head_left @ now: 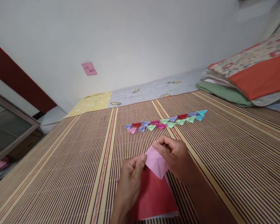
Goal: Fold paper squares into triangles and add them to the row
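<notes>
A creased pink sheet of paper hangs between my two hands, one corner pointing down. Its left corner is pinched by the thumb and fingers of my left hand. At the upper edge, my right hand grips it between thumb and fingers. Right beneath is a red booklet or stack of red paper on the striped mat; part of it is hidden by my left hand. Beyond my hands lie two rows of small folded paper triangles in pink, red, blue, green and turquoise.
Folded bedding with an orange and floral cover is piled at the right. A pink note sticks to the white wall. Checked and yellow cloth runs along the mat's far edge. A glass-panelled frame stands at the left.
</notes>
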A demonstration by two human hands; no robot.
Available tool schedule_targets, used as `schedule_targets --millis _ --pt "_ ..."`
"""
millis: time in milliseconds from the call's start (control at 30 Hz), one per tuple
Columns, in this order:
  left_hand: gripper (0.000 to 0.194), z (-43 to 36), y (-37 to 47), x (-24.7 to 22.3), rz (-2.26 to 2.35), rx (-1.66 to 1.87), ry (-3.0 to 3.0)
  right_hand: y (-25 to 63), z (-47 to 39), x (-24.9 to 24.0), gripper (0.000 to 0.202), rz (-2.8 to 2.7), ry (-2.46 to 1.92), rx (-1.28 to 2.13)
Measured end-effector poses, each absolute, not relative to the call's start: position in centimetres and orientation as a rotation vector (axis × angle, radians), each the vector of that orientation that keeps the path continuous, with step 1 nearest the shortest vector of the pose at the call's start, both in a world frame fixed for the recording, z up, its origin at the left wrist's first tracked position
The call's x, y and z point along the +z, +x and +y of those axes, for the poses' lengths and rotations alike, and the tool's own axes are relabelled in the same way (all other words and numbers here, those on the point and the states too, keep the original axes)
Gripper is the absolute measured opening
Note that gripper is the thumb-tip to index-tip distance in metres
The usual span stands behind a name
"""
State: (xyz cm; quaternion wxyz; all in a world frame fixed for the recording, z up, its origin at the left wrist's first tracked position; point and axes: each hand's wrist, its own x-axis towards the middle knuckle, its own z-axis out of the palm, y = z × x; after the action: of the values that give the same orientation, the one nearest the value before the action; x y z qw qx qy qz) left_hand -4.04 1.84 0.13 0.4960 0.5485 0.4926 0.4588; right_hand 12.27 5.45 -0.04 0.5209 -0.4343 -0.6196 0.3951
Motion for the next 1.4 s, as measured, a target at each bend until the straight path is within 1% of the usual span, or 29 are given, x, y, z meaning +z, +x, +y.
schedule_targets --millis 33,100,133,233,433,567,767,1000,1133,1200,1267,1333,1400 --pt "0.041 1.9 -4.2 0.2 1.181 1.115 1.303 12.3 5.5 -0.1 0.024 -1.498 -1.022 0.980" --pt "0.028 2.0 -4.3 0.2 1.143 1.104 1.246 12.2 5.4 -0.1 0.024 -1.552 -0.986 1.048" --pt "0.025 2.1 -4.3 0.1 1.131 1.094 1.221 12.1 5.4 -0.1 0.023 -1.585 -0.973 1.071" --pt "0.025 2.1 -4.1 0.0 1.149 1.086 1.194 11.7 5.3 -0.1 0.020 -1.640 -0.946 1.114" --pt "0.023 1.9 -4.0 0.0 1.147 1.211 1.098 12.0 5.5 -0.5 0.021 -1.579 -0.903 1.346" --pt "0.024 2.2 -4.3 -0.1 1.104 1.246 1.007 12.4 5.6 -0.8 0.026 -1.621 -0.924 1.279" --pt "0.024 2.0 -5.6 0.0 1.144 1.099 1.182 13.1 5.3 -0.2 0.027 -1.792 -0.964 1.283" --pt "0.028 1.8 -5.0 0.2 1.166 1.023 1.272 12.8 5.7 0.0 0.024 -1.592 -0.958 1.018" --pt "0.027 2.1 -5.0 -0.1 1.194 1.152 1.181 13.3 6.4 -0.4 0.024 -1.293 -0.991 0.962" --pt "0.029 2.3 -5.1 -0.3 1.219 1.293 1.046 13.4 6.6 -0.8 0.027 -1.227 -0.994 1.021" --pt "0.031 2.5 -5.2 -0.5 1.238 1.416 0.929 13.1 6.6 -1.1 0.029 -1.274 -0.980 1.164" --pt "0.032 2.6 -5.2 -0.5 1.232 1.478 0.885 12.1 6.4 -1.3 0.028 -1.370 -0.938 1.346" --pt "0.030 2.6 -5.1 -0.5 1.215 1.496 0.877 11.0 6.0 -1.5 0.021 -1.407 -0.894 1.473"
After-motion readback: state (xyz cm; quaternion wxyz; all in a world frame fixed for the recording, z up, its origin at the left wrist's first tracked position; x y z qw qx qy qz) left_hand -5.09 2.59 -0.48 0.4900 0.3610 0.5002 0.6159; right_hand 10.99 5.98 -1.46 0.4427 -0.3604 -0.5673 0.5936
